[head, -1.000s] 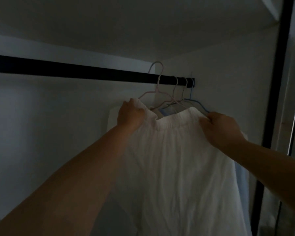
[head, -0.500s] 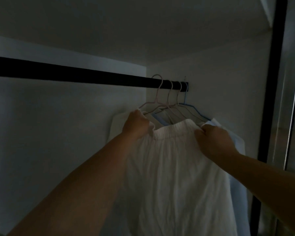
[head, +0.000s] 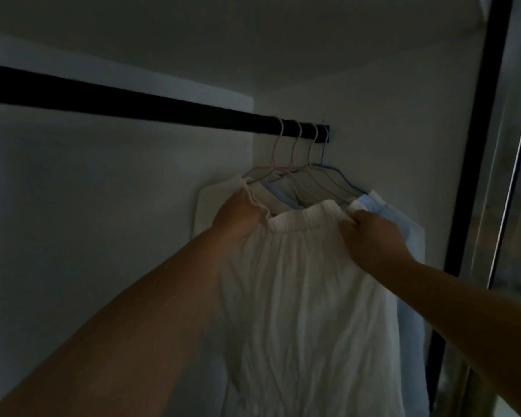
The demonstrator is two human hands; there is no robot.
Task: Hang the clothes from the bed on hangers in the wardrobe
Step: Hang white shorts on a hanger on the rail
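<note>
Skirt (head: pixel 307 296): white, gathered waistband (elastic), hanging lengthwise.
Hangers (head: pixel 298 173): four, hooked at the rail's (head: pixel 133 106) right end.

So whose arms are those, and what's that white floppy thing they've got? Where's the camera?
There is no machine here, just a person. The camera sits on the person's head and looks forward, so you see both arms reaching out as if they were your own. The left hand and the right hand each grip one side of the stretchy top edge of a white crinkly cloth garment, which hangs down between them. They are inside a dim wardrobe. Above runs a long black rail. At its far end, thin wire hangers hook over it, most pale and one blue. Other light clothes hang behind the white garment. Whether the white garment is already on a hanger, the picture is too dark to tell.
</note>
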